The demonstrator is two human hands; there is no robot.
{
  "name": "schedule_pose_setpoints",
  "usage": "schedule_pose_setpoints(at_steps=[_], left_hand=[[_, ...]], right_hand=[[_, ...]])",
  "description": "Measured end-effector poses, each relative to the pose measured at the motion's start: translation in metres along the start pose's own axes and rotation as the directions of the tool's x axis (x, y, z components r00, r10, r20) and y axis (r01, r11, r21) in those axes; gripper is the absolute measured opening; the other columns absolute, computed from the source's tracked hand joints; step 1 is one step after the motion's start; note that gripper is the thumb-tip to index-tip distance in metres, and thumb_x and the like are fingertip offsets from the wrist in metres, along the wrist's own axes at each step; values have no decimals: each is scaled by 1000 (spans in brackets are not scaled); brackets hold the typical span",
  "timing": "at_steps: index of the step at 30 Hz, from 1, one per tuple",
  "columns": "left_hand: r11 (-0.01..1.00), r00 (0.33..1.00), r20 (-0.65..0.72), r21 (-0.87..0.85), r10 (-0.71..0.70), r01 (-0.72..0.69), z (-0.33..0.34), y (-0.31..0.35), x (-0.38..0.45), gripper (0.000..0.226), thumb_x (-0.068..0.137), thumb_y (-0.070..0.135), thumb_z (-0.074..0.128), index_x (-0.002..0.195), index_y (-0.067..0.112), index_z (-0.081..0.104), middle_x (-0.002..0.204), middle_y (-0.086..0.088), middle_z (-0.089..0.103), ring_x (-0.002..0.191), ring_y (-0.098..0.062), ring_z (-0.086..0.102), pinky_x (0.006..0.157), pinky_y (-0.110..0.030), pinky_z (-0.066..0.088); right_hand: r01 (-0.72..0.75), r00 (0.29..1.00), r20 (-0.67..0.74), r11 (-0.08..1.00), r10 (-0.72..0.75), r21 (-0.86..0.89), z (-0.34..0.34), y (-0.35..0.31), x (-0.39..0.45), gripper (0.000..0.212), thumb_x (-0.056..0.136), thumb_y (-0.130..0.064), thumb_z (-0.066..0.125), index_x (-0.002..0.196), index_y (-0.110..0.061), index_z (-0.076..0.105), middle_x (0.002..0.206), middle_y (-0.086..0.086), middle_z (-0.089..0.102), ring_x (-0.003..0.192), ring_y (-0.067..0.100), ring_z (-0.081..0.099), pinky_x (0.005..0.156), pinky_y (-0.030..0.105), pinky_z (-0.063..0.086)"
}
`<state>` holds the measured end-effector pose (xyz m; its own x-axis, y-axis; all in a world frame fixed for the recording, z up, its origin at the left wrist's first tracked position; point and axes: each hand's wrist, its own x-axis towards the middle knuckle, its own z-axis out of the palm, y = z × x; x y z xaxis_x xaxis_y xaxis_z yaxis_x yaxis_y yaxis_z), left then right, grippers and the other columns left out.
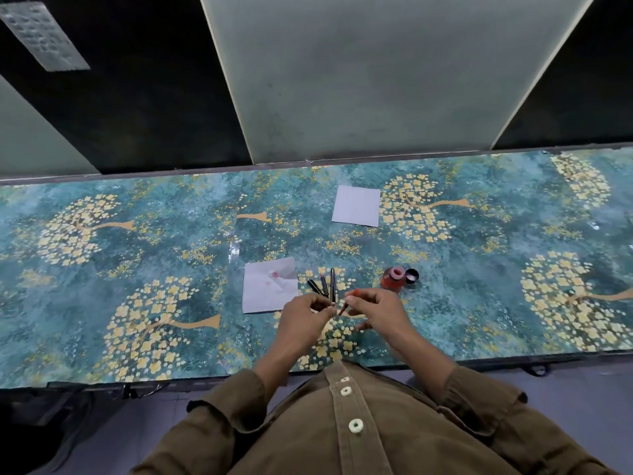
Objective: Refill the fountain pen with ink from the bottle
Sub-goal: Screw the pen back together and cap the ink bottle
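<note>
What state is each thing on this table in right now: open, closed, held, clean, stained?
Ink bottle: open, red ink inside.
Cap: off, lying beside the bottle.
Near paper: flat, stained pink.
Far paper: flat, clean.
Pen parts: apart, lying on the table.
Left hand: pinching a dark pen piece.
Right hand: holding a thin red piece.

Worktop [137, 234]: you're on a glossy, smooth sheet printed with teal and yellow blossoms; glare streaks show.
Ink bottle [392, 281]: clear glass, shiny, red inside.
Cap [412, 275]: your black glossy plastic lid.
Tissue [269, 286]: thin, matt, creased paper, stained pink.
Paper square [356, 205]: smooth and matt.
Pen parts [325, 286]: dark, polished.
Your sleeve [219, 406]: olive ribbed cloth, matt.
</note>
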<state>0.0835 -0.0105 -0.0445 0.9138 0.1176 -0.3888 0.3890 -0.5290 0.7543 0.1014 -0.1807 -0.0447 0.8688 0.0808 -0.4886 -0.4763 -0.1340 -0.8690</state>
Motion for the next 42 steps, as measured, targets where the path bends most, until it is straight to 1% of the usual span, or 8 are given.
schedule_pose_setpoints(at_steps=[7, 11, 15, 22, 27, 30, 35, 42], left_hand=[[931, 991, -25, 347, 128, -112, -3, 21, 44, 17, 91, 23, 63, 99, 17, 76, 98, -6, 73, 87, -24, 65, 73, -30, 48], [866, 983, 58, 466, 176, -182, 5, 28, 59, 23, 88, 15, 59, 98, 16, 79, 97, -9, 76, 90, -30, 70, 75, -36, 57], [824, 963, 165, 499, 215, -270, 11, 30, 68, 24, 90, 14, 61, 105, 21, 78, 101, -9, 75, 95, -29, 68, 77, -32, 52], [531, 812, 455, 614, 366, -584, 16, 34, 78, 30, 83, 13, 70, 109, 28, 74, 113, -2, 54, 99, -26, 57, 65, -34, 46], [389, 737, 518, 630, 434, -672, 20, 37, 81, 20, 86, 14, 69, 101, 27, 73, 112, -2, 54, 103, -26, 56, 68, -38, 52], [466, 732, 485, 567, 478, -679, 22, 44, 76, 21, 87, 13, 65, 100, 28, 74, 110, 1, 59, 104, -23, 56, 72, -40, 55], [845, 851, 278, 182, 446, -502, 18, 68, 47, 12, 89, 13, 70, 98, 22, 73, 97, 7, 72, 80, -18, 62, 71, -29, 47], [891, 866, 226, -212, 445, -402, -4, 75, 3, 11, 87, 16, 72, 94, 24, 71, 82, 11, 70, 76, -16, 63, 75, -38, 52]], right_hand=[[-15, 999, -31, 1000, 16, 16, -19, 7, -10, 8, 93, -12, 68, 93, -17, 74, 97, 8, 76, 86, 20, 75, 60, 35, 60], [-14, 998, -55, 999, 16, 31, -27, 7, -17, 8, 93, -13, 67, 98, -13, 74, 97, 9, 76, 85, 19, 75, 59, 31, 59], [-5, 996, -93, 999, 9, 50, -35, 9, -21, 8, 93, -13, 68, 98, -14, 74, 95, 9, 76, 84, 20, 75, 62, 33, 60], [-6, 990, -143, 998, 15, 68, -42, 18, -27, 9, 92, -14, 69, 99, -15, 74, 90, 8, 77, 82, 21, 75, 66, 39, 61], [2, 985, -174, 995, 16, 99, -44, 20, -35, 12, 93, -13, 67, 103, -11, 74, 93, 11, 76, 83, 22, 74, 61, 33, 60], [18, 976, -216, 993, 8, 118, -47, 19, -39, 10, 93, -14, 67, 101, -12, 74, 95, 13, 76, 87, 23, 75, 63, 36, 62], [133, 952, -294, 982, -90, 131, -55, -2, -46, 10, 96, -14, 64, 102, -12, 72, 99, 13, 76, 86, 21, 76, 61, 35, 61], [385, 889, -314, 915, -333, 118, -53, -67, -65, 14, 97, -12, 62, 104, -2, 68, 91, 16, 76, 84, 32, 75, 65, 39, 62]])
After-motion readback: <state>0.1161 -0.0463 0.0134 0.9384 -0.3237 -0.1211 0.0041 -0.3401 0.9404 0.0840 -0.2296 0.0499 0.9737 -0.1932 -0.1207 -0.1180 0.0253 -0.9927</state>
